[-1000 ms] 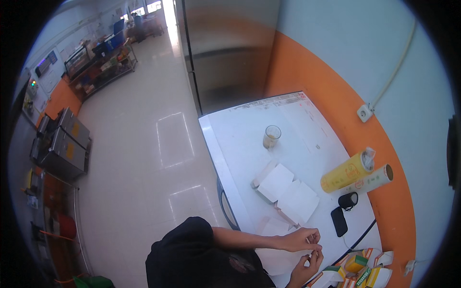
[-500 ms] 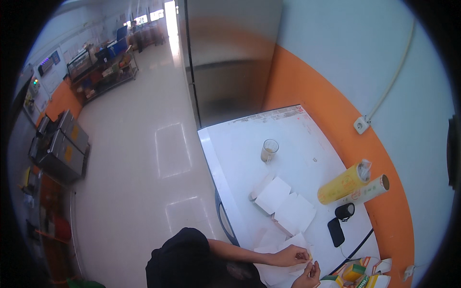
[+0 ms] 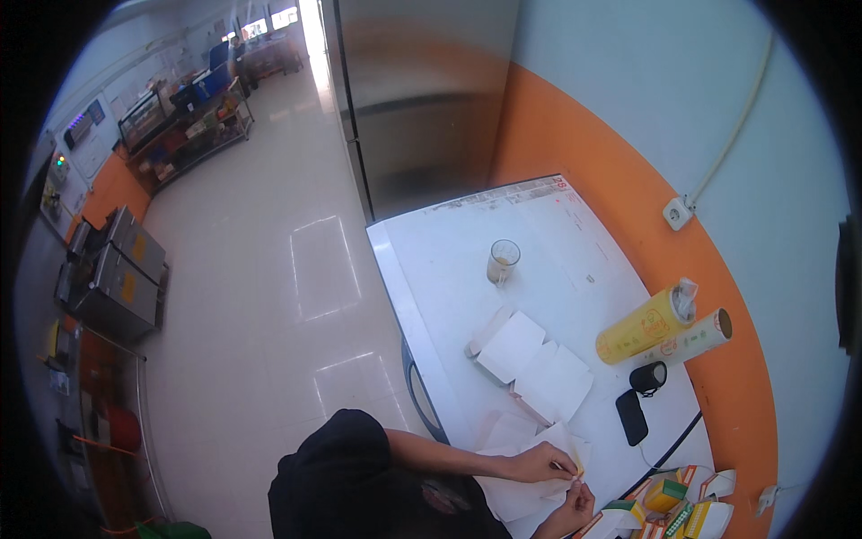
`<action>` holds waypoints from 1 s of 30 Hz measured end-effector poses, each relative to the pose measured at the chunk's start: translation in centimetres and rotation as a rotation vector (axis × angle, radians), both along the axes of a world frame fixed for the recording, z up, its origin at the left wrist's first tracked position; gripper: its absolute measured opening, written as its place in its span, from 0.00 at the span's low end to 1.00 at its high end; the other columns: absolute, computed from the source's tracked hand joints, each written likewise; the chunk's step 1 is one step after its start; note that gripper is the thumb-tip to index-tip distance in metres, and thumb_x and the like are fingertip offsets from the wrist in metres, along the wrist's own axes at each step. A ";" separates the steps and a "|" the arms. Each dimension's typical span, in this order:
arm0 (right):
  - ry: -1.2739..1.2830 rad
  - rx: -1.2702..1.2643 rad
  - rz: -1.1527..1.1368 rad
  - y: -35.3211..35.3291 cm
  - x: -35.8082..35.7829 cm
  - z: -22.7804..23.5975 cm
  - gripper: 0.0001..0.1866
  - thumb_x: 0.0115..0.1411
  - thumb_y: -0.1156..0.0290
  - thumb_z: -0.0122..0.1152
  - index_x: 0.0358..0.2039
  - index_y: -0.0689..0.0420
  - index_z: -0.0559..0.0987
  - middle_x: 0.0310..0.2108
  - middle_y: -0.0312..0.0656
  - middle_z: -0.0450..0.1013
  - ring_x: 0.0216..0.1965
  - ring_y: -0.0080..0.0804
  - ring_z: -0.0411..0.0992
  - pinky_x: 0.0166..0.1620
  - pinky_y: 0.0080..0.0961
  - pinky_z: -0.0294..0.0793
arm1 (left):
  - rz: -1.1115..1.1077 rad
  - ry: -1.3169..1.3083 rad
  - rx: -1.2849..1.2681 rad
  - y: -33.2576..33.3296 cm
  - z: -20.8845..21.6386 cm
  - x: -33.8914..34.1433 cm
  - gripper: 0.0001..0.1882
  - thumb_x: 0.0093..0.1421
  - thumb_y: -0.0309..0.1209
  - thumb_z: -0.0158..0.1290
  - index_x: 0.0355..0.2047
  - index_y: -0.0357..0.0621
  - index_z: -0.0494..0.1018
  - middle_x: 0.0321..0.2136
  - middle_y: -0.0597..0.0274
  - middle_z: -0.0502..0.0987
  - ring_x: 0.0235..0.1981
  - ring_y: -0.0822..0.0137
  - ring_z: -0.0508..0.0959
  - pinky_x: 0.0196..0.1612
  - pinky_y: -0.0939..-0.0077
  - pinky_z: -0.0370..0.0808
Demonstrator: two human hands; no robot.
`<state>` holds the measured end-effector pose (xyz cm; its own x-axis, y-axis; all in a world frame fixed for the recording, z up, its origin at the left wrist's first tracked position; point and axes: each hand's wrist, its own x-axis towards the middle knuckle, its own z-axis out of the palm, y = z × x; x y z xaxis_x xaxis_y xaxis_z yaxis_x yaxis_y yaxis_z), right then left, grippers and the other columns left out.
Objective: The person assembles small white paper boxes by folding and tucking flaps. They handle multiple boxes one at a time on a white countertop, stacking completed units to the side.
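Two-handed fingertip work on a white card, seen from above. The left hand (image 3: 543,463) is narrowed to a pinch at the yellow-edged right end of the white card (image 3: 518,501); the right hand (image 3: 573,514), just below it, is likewise drawn in, its fingertips apparently closed on the same edge, though fine contact is too small to resolve. The card lies at the near end of the surface (image 3: 440,269), partly beneath the hands; whether it is one sheet or several cannot be told. The step in hand is judged to be working this edge between the fingertips; the next move would call for one hand steadying the card while the other presses or bends the edge. Counted on the surface: one opened white carton (image 3: 512,343), its two broad panels spread; one glass (image 3: 503,262), partly filled; two rolls, a yellow roll (image 3: 642,328) and a white roll (image 3: 691,341) beside it; one black cylinder (image 3: 647,377); one black phone-like slab (image 3: 632,419); and, near the right hand, several overlapping coloured cartons (image 3: 666,496), not countable with certainty.
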<state>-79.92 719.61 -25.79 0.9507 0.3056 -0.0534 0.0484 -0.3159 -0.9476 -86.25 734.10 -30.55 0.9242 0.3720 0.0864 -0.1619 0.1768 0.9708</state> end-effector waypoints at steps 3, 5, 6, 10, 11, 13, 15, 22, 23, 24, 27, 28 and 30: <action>-0.027 -0.072 0.089 -0.1 0.0 0.4 0.15 0.70 0.72 0.60 0.49 0.73 0.79 0.43 0.52 0.78 0.44 0.37 0.77 0.49 0.30 0.78 | 0.012 -0.038 -0.010 0.2 0.2 -0.1 0.10 0.63 0.26 0.64 0.42 0.32 0.83 0.40 0.53 0.85 0.42 0.68 0.83 0.49 0.73 0.81; -0.060 -0.229 0.123 -0.4 -0.2 0.6 0.20 0.70 0.65 0.63 0.49 0.73 0.79 0.43 0.53 0.79 0.42 0.43 0.77 0.50 0.35 0.79 | 0.011 -0.070 -0.015 0.2 0.2 0.0 0.09 0.63 0.25 0.64 0.41 0.32 0.83 0.39 0.54 0.85 0.42 0.68 0.83 0.49 0.74 0.81; -0.028 -0.115 0.062 -0.3 -0.2 0.4 0.17 0.70 0.68 0.62 0.47 0.73 0.79 0.42 0.52 0.79 0.42 0.40 0.77 0.50 0.33 0.78 | 0.009 -0.094 -0.018 0.1 0.2 0.0 0.09 0.62 0.25 0.64 0.41 0.32 0.83 0.39 0.54 0.84 0.42 0.68 0.83 0.49 0.74 0.81; 0.054 0.156 -0.008 0.2 -0.5 -1.0 0.15 0.72 0.70 0.58 0.48 0.72 0.78 0.43 0.50 0.78 0.46 0.33 0.76 0.52 0.29 0.77 | 0.008 -0.169 -0.067 0.0 0.2 0.2 0.08 0.61 0.24 0.66 0.40 0.33 0.83 0.39 0.56 0.83 0.43 0.67 0.82 0.49 0.74 0.80; 0.064 0.179 0.015 0.3 -0.5 -1.3 0.17 0.73 0.68 0.57 0.49 0.72 0.78 0.45 0.51 0.78 0.48 0.33 0.76 0.53 0.30 0.77 | 0.006 -0.148 -0.019 0.2 0.3 0.3 0.08 0.61 0.24 0.65 0.40 0.33 0.83 0.40 0.56 0.82 0.44 0.67 0.82 0.50 0.73 0.79; 0.128 0.298 0.075 0.3 -0.7 -1.5 0.21 0.75 0.63 0.54 0.53 0.72 0.76 0.47 0.51 0.77 0.51 0.34 0.75 0.57 0.33 0.75 | -0.029 -0.110 0.064 0.6 0.4 0.4 0.09 0.61 0.25 0.65 0.40 0.34 0.83 0.42 0.57 0.82 0.47 0.66 0.81 0.52 0.72 0.78; 0.150 0.345 0.079 0.2 -0.9 -1.3 0.24 0.76 0.60 0.51 0.55 0.72 0.75 0.50 0.52 0.75 0.54 0.35 0.74 0.60 0.37 0.73 | -0.042 -0.170 0.003 0.6 0.6 0.6 0.10 0.61 0.25 0.66 0.41 0.34 0.83 0.42 0.56 0.81 0.47 0.65 0.80 0.52 0.72 0.77; 0.064 0.355 0.154 0.0 -0.2 -0.2 0.24 0.74 0.62 0.54 0.59 0.71 0.73 0.53 0.57 0.74 0.47 0.46 0.76 0.56 0.41 0.79 | 0.028 -0.157 0.067 0.2 2.4 1.0 0.09 0.64 0.24 0.61 0.44 0.34 0.80 0.42 0.56 0.81 0.48 0.65 0.80 0.53 0.71 0.77; 0.007 0.309 0.182 -0.3 0.3 -0.4 0.24 0.74 0.63 0.54 0.60 0.71 0.72 0.54 0.58 0.73 0.45 0.49 0.77 0.54 0.43 0.80 | 0.009 -0.144 0.094 0.5 2.7 0.9 0.08 0.65 0.24 0.60 0.42 0.35 0.80 0.41 0.55 0.81 0.48 0.63 0.80 0.52 0.71 0.78; 0.041 0.399 0.136 -0.7 1.2 -0.6 0.26 0.74 0.62 0.53 0.62 0.70 0.69 0.56 0.59 0.71 0.46 0.50 0.76 0.54 0.44 0.81 | -0.028 -0.092 0.118 0.7 2.9 0.7 0.06 0.65 0.24 0.60 0.41 0.35 0.79 0.40 0.55 0.81 0.48 0.62 0.81 0.52 0.70 0.78; 0.175 0.561 0.012 -2.8 5.1 -1.4 0.31 0.74 0.59 0.51 0.68 0.68 0.62 0.62 0.60 0.65 0.48 0.52 0.75 0.54 0.47 0.83 | -0.168 -0.077 0.258 1.0 3.1 -0.3 0.04 0.65 0.24 0.58 0.38 0.37 0.80 0.37 0.53 0.81 0.49 0.57 0.81 0.52 0.67 0.78; 0.263 0.497 0.013 -3.8 6.4 -1.6 0.32 0.74 0.59 0.52 0.68 0.68 0.62 0.62 0.60 0.65 0.48 0.52 0.75 0.53 0.47 0.84 | -0.209 -0.170 0.308 1.1 2.9 -0.5 0.04 0.64 0.24 0.58 0.38 0.38 0.80 0.37 0.53 0.82 0.49 0.55 0.81 0.52 0.65 0.78; 0.456 0.375 0.089 -6.2 8.1 -2.1 0.33 0.73 0.58 0.53 0.68 0.69 0.61 0.62 0.59 0.65 0.48 0.51 0.75 0.51 0.46 0.84 | -0.406 -0.214 0.527 1.2 2.2 -1.1 0.05 0.63 0.24 0.57 0.38 0.40 0.81 0.38 0.51 0.82 0.49 0.52 0.80 0.53 0.61 0.76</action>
